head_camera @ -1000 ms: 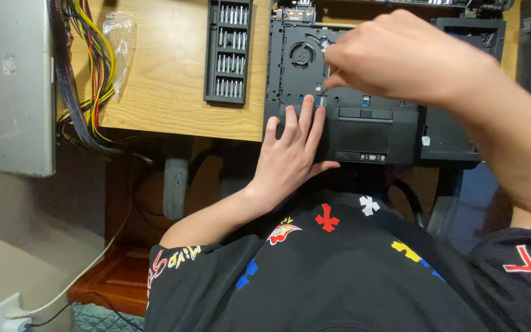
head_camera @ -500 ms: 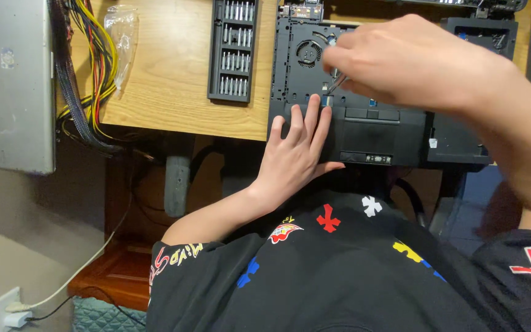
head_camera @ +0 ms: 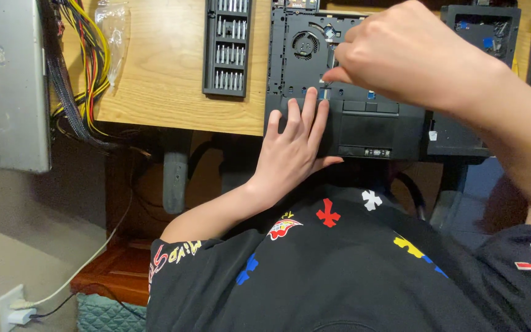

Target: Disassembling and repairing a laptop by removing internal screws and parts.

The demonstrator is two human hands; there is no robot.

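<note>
Two bare hands work over an opened black laptop chassis (head_camera: 364,123) that lies at the near edge of a wooden worktop (head_camera: 167,80), its front lip overhanging that edge. The left hand (head_camera: 293,147) lies flat, palm down and fingers spread, on the near left corner of the chassis; it presses rather than grasps and encloses nothing. The right hand (head_camera: 413,52) hovers above the chassis interior with thumb and forefinger pinched together at a point just right of the round cooling fan (head_camera: 306,44); whether a tool or small part sits in the pinch cannot be told, since the hand hides it. Just left of the chassis, a black rack of screwdriver bits (head_camera: 227,46) lies lengthwise on the worktop. Farther left lie a clear plastic bag (head_camera: 113,31) and a bundle of coloured cables (head_camera: 84,74) that hangs over the left edge beside a grey metal case (head_camera: 7,86). A second black component (head_camera: 471,74) adjoins the chassis on the right.
</note>
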